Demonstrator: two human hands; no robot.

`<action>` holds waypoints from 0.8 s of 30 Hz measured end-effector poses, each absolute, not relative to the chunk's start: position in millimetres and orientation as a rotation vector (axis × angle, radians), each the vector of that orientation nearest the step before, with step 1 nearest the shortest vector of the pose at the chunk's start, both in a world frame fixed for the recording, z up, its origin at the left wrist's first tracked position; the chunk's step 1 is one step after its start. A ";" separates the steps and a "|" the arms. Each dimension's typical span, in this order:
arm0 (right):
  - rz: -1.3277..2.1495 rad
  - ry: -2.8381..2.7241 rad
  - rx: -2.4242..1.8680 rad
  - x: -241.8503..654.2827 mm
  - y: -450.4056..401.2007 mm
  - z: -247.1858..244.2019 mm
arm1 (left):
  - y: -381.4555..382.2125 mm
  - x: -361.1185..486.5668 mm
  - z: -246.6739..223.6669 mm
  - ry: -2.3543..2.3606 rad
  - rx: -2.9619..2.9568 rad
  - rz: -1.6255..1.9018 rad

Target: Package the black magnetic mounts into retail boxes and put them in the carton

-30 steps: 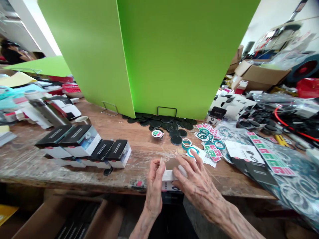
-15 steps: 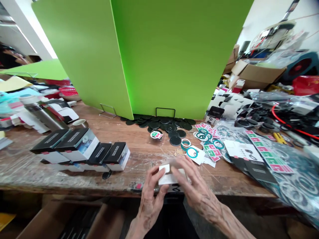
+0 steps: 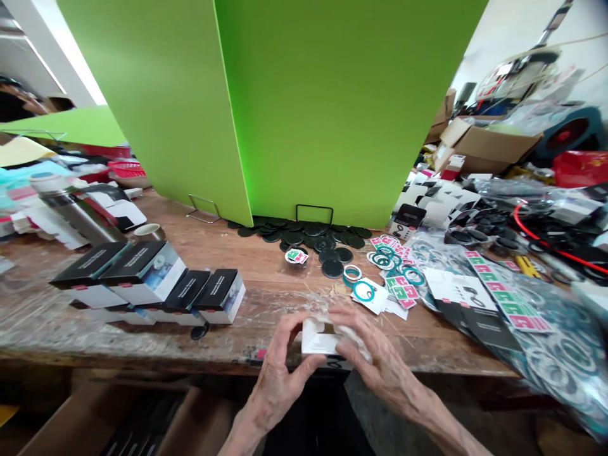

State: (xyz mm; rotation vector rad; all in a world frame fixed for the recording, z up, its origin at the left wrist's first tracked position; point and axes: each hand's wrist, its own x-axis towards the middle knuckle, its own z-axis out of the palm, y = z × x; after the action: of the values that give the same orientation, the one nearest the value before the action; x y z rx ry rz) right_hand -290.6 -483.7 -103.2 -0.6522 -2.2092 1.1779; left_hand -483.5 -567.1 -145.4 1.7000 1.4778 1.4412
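Observation:
A small white box point(image 3: 317, 342) with its flaps at the top is held between both hands at the table's front edge. My left hand point(image 3: 285, 364) grips its left side, thumb along the lower front. On the right side, my right hand point(image 3: 368, 345) has its fingers curled round the box, partly blurred. Black discs point(image 3: 324, 244) lie behind the hands, below a green panel. Round stickers point(image 3: 297, 256) sit in front of the discs. Teal and white rings point(image 3: 365, 291) lie to the right. Several black-and-white boxes point(image 3: 218, 296) are stacked at left.
A green divider point(image 3: 342, 114) stands at the back on wire feet. At left are a steel flask point(image 3: 80, 218) and a cup point(image 3: 149, 232). Sticker strips point(image 3: 506, 291), flattened cartons point(image 3: 465, 294) and bagged rings point(image 3: 570, 354) cover the right. A carton point(image 3: 71, 418) is under the table.
The fingers of my left hand have moved from the top flap to the box's left side. My right hand's fingers have shifted over the right side. The view has shifted slightly.

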 end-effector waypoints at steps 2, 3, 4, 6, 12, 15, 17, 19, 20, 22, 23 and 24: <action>1.015 -2.276 -0.632 -289.8 -486.3 -98.7 | -565.2 -483.7 -140.0 1.457 1.678 1.380; 1.003 -2.275 -0.680 -290.0 -486.1 -94.4 | -564.5 -483.6 -137.6 1.466 1.701 1.344; 1.019 -2.268 -0.762 -290.7 -484.5 -89.2 | -564.0 -483.4 -135.5 1.482 1.732 1.314; 1.109 -2.300 -0.903 -292.9 -478.4 -77.6 | -563.8 -482.7 -132.8 1.512 1.769 1.291; 1.062 -2.496 -0.967 -302.2 -462.6 -65.2 | -566.3 -479.6 -134.2 1.545 1.824 1.273; 0.974 -2.461 -0.981 -295.5 -462.4 -68.6 | -566.8 -480.8 -134.9 1.539 1.755 1.319; 1.024 -2.425 -0.905 -281.9 -464.3 -70.7 | -565.9 -484.1 -134.1 1.504 1.565 1.424; 1.014 -2.507 -0.800 -265.5 -469.1 -74.5 | -563.9 -488.4 -132.4 1.494 1.259 1.519; 0.948 -2.603 -0.741 -258.5 -472.9 -77.7 | -562.6 -490.5 -131.3 1.496 1.088 1.539; 0.665 -2.768 -0.614 -250.6 -482.5 -87.0 | -560.0 -493.3 -129.3 1.485 0.801 1.511; 0.500 -2.794 -0.555 -250.1 -487.6 -92.3 | -558.8 -494.0 -128.6 1.467 0.714 1.474; 0.355 -2.773 -0.496 -251.8 -492.4 -97.2 | -557.8 -494.1 -128.1 1.444 0.666 1.433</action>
State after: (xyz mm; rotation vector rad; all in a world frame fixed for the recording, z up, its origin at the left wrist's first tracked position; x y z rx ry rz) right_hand -251.8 -492.4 -97.2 -0.4959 -2.7732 0.3552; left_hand -494.1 -557.8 -128.1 0.6657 1.4444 1.4334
